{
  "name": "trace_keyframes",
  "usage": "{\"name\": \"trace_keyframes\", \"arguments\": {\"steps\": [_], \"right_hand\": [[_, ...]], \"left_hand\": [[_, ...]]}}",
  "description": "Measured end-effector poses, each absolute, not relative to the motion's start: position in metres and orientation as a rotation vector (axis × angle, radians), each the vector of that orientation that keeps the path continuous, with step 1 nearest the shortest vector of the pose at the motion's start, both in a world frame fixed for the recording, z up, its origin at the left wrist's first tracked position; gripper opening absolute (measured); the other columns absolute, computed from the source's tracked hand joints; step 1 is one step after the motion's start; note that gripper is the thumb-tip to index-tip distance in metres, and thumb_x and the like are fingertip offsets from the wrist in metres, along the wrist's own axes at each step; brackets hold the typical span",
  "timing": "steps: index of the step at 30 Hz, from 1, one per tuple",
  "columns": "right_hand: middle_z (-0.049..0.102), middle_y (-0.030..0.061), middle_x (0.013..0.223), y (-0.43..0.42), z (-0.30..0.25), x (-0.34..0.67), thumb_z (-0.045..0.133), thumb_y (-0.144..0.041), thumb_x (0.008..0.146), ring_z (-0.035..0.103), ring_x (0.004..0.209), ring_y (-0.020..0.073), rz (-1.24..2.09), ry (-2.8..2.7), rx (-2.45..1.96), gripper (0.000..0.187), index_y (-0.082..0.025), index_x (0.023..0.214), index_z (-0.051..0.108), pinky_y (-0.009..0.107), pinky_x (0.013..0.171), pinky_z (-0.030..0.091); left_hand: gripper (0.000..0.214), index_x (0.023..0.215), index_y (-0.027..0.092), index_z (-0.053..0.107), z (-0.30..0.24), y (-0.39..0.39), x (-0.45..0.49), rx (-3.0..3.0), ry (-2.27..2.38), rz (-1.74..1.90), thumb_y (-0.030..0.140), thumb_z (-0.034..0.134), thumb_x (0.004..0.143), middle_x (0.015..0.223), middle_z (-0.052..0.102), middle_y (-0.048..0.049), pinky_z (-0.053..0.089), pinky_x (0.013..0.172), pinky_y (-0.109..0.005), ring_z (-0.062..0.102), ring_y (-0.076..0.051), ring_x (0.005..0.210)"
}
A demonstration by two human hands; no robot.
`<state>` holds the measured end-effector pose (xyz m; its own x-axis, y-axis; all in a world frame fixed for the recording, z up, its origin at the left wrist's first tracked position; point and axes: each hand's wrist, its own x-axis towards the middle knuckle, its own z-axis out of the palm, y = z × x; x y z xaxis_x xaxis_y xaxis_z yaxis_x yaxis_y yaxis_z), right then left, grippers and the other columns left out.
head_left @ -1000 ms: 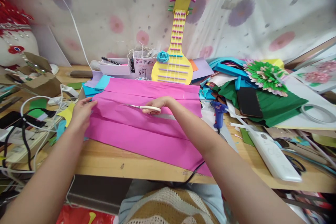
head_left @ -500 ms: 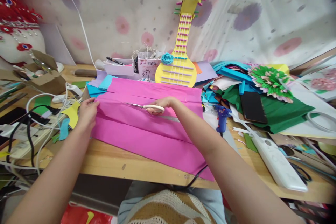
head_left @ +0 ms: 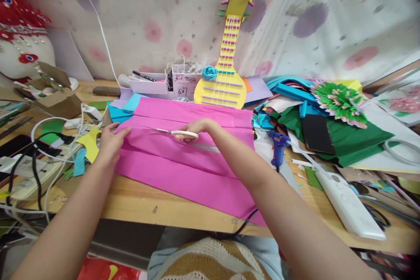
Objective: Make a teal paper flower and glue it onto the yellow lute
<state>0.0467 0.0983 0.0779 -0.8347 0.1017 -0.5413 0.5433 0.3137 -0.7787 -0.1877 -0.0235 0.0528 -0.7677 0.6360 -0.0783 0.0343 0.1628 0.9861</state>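
A large sheet of pink paper (head_left: 183,179) with lengthwise folds lies over the middle of the wooden table. My right hand (head_left: 187,136) grips white-handled scissors (head_left: 185,134), their blades pointing left along the paper. Behind the blades, towards my right hand, a slit runs through the sheet and a pale strip shows in it. At the paper's left edge, my left hand (head_left: 110,142) holds the sheet with the thumb on top and the fingers partly hidden. Blue paper (head_left: 120,113) pokes out beyond the far left corner.
A yellow paper lute (head_left: 220,89) leans at the back beside white boxes (head_left: 149,84). A blue glue gun (head_left: 278,146), a black phone (head_left: 317,134) and a white power strip (head_left: 349,203) lie to the right. Cables and a cardboard box (head_left: 61,100) crowd the left.
My right hand and the scissors have moved left along the paper, and the slit behind them is longer. My left thumb reaches slightly further over the sheet.
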Motion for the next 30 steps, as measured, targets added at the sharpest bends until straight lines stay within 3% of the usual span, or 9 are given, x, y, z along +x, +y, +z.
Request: {"name": "trace_keyframes", "arguments": {"steps": [6,13,30], "right_hand": [[0.042,-0.0069,0.056,0.099,0.077,0.034,0.048,-0.053,0.086,0.039,0.046,0.0038,-1.491,2.212,0.582,0.039,-0.015,0.080,0.046,0.018,0.045,0.032],[0.039,-0.0089,0.051,0.100,0.068,0.023,0.051,-0.062,0.079,0.036,0.041,0.0034,-1.576,2.223,0.565,0.046,-0.017,0.076,0.041,0.018,0.041,0.029],[0.035,-0.0102,0.046,0.100,0.065,0.022,0.055,-0.061,0.077,0.031,0.039,0.0026,-1.681,2.273,0.476,0.046,-0.017,0.070,0.040,0.018,0.041,0.024]], "left_hand": [[0.056,0.107,0.013,0.054,0.055,-0.023,-0.185,0.580,1.898,1.676,0.013,0.068,0.053,0.073,0.059,0.0028,0.042,0.061,-0.021,0.052,-0.007,0.058],[0.056,0.108,0.012,0.054,0.051,-0.021,-0.189,0.603,1.875,1.677,0.013,0.069,0.054,0.073,0.060,0.0009,0.042,0.059,-0.021,0.053,-0.007,0.058],[0.061,0.115,0.010,0.052,0.049,-0.023,-0.193,0.629,1.917,1.652,0.014,0.067,0.056,0.072,0.059,0.0017,0.041,0.059,-0.021,0.052,-0.007,0.056]]}}
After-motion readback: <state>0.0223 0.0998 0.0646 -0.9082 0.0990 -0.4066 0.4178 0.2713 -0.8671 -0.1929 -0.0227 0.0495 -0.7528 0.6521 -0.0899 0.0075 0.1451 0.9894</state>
